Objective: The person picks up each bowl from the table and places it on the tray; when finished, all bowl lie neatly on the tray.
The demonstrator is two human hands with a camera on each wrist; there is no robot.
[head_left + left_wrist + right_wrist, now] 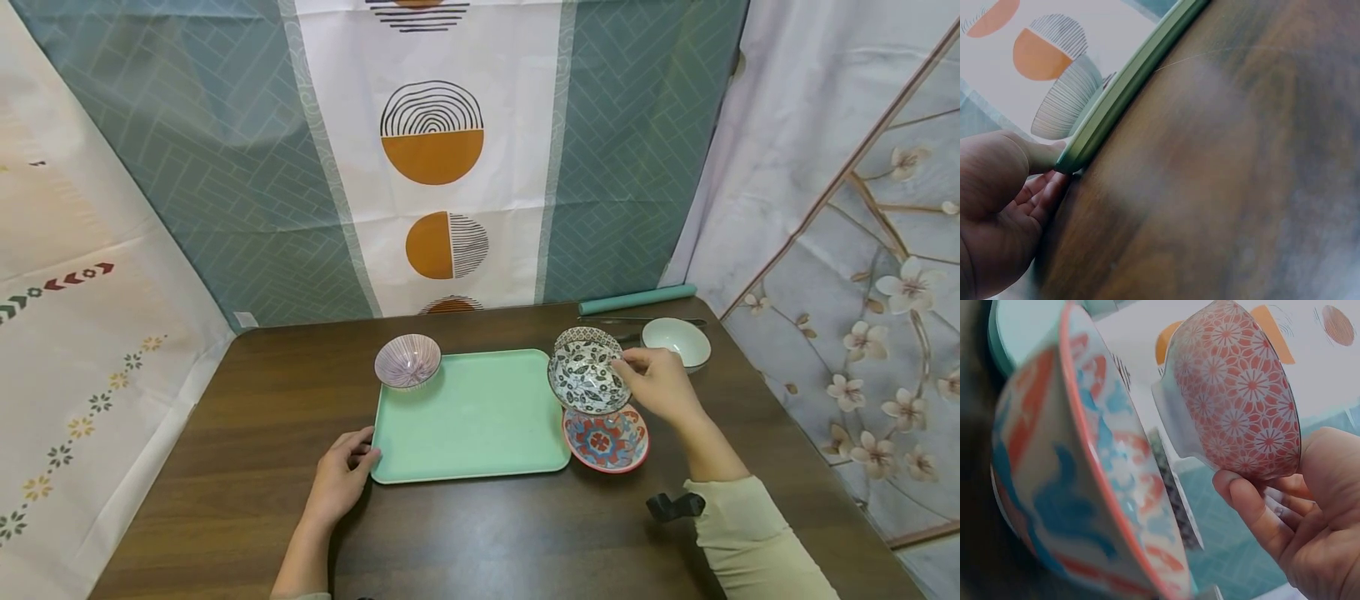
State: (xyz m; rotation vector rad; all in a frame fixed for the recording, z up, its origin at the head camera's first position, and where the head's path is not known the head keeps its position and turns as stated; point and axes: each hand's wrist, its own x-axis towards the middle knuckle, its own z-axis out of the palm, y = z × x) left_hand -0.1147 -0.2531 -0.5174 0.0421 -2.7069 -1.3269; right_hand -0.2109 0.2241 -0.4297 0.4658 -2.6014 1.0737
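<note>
My right hand [660, 383] pinches the rim of a bowl [588, 377] between thumb and fingers. Black leaves and flowers decorate its inside; the right wrist view shows a red outside with white blossoms [1235, 394], tilted and raised above the table. Just nearer to me is a red and blue patterned bowl [606, 442], partly covered by the held one in the head view. At the left front corner of a mint-green tray [472, 417], my left hand [341, 477] grips the edge, thumb on top and fingers beneath. A purple-striped bowl [407, 361] sits at the tray's back left corner.
Behind the held bowl shows another patterned bowl [587, 334], mostly hidden. A white bowl [677, 337] stands at the back right, near a thin dark rod [652, 319] and a teal roll [637, 298]. Hanging cloths border the wooden table [262, 400] behind and at both sides.
</note>
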